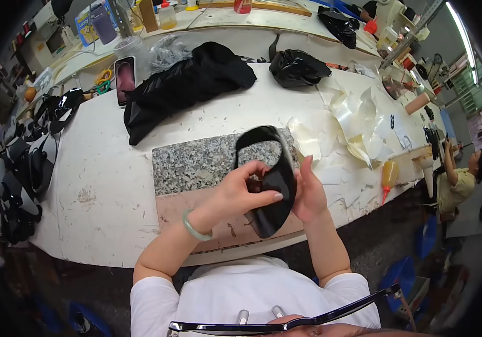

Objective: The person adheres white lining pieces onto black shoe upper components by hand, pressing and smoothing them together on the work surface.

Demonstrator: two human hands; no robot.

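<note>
A glossy black shoe upper, with a looped opening at its far end, is held up over the front of the table. My left hand, with a pale green bangle at the wrist, grips its near-left side, the thumb lying across the black surface and the fingers curled into the opening. On the other side my right hand holds its right edge; the thumb points up and the other fingers are partly hidden behind the piece. Beneath lie a speckled granite slab and a pinkish board.
Black cloth-like material and a phone lie at the back left. A black bundle sits behind. Cream sheet scraps and a yellow glue bottle are at right, black-and-grey pieces at left. A co-worker is far right.
</note>
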